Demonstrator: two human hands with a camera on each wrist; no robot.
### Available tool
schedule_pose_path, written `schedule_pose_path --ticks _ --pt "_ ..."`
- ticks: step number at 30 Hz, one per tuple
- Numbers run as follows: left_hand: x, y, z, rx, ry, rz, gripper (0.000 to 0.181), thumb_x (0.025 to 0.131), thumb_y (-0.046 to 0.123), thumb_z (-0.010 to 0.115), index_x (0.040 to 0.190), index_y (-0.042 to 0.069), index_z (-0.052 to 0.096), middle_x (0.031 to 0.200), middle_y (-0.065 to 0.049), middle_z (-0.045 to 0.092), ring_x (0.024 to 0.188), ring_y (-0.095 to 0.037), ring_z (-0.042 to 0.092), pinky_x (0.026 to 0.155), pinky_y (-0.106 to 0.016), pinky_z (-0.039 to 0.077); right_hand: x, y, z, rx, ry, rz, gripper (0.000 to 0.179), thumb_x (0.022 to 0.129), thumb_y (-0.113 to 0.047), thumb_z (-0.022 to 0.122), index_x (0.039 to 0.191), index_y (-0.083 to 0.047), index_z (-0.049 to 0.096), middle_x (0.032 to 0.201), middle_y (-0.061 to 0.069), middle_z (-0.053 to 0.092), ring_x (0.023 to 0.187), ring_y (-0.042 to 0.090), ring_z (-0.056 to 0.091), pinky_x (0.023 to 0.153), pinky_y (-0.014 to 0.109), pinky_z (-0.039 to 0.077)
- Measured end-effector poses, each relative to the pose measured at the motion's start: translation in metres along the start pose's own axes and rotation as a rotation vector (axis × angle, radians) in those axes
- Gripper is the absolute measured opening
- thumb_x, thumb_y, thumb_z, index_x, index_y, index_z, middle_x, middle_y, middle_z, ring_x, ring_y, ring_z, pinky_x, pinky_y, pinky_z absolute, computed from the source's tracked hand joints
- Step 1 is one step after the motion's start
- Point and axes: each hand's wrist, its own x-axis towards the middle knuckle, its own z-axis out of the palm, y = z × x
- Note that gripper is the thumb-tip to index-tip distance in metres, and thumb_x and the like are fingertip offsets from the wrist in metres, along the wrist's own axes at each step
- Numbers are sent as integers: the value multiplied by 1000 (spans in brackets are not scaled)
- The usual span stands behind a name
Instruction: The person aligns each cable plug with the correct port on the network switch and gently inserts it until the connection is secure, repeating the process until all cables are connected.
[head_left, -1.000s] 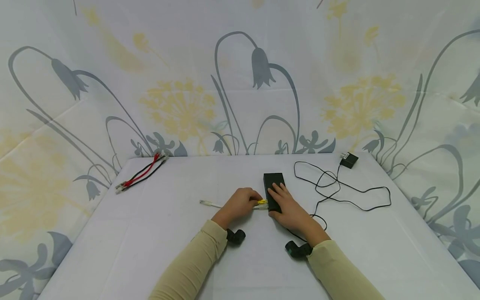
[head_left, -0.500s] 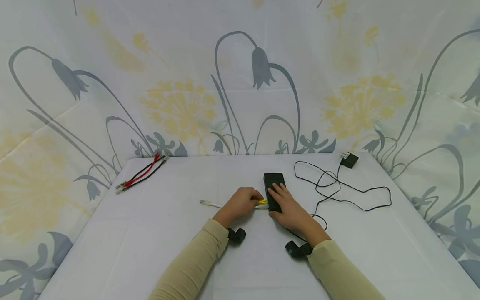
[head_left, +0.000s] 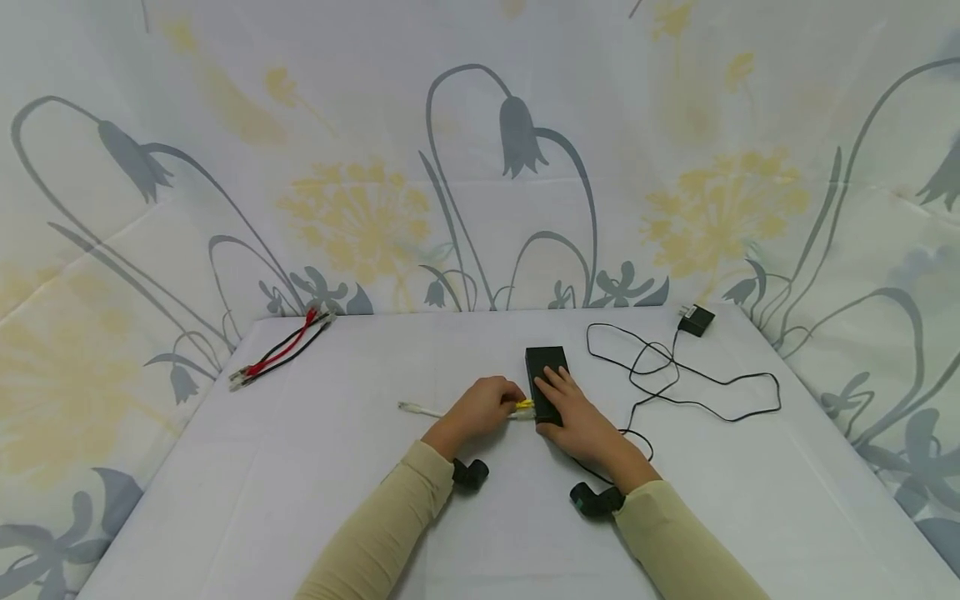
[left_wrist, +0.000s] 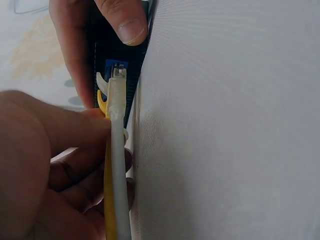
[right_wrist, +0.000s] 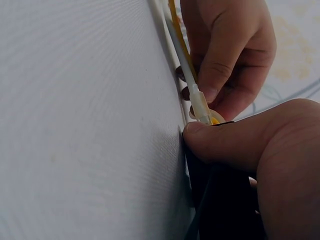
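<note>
- Black box (head_left: pixel 546 362): on desk (head_left: pixel 247 483), just right of frame centre, lower half.
- Right hand (head_left: pixel 579 419): fingers spread across box top, looks like bracing.
- Left hand (head_left: pixel 482 405): fingers pinching yellow plug (head_left: pixel 524 405) at box's left side; white plug (left_wrist: pixel 117 96) just beside it.
- Seating depth of yellow plug: can't tell.
- My take: push straight along plug axis, box held firm, no sideways load on white plug.

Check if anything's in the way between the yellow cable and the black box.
Nothing visible blocks it: the yellow cable, pinched by the left hand, runs up to the black box. The white cable lies alongside, and the right hand rests on the box. Whether the yellow end is seated is hidden.
</note>
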Motion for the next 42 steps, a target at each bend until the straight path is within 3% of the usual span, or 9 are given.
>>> schedule_pose_path --ticks 8,14,24,42 --pt "0 3 -3 30 -52 -15 30 87 23 72 112 8 69 101 -2 67 90 -13 60 85 -30 50 0 0 -1 -8 8 -6 73 92 -25 65 153 -11 28 163 11 14 150 36 3 112 62 26" --pt "1 4 -4 116 -84 20 30 89 20 71 116 8 67 108 -4 67 99 -17 62 92 -32 50 -1 1 -1 3 11 -7 72 93 -25 65 153 -11 28 163 11 14 151 36 3 112 63 26" --pt "1 6 -4 205 -83 41 27 89 24 71 113 10 71 102 0 67 91 -12 62 86 -27 50 -1 -1 -1 -2 7 -9 73 92 -25 65 153 -11 28 163 12 14 150 36 3 112 62 25" --pt "0 5 -3 136 -58 28 29 89 26 71 113 9 70 102 -2 69 93 -14 64 85 -28 52 -1 3 2 0 15 -7 72 93 -30 63 154 -14 28 163 8 14 151 34 3 113 62 24"
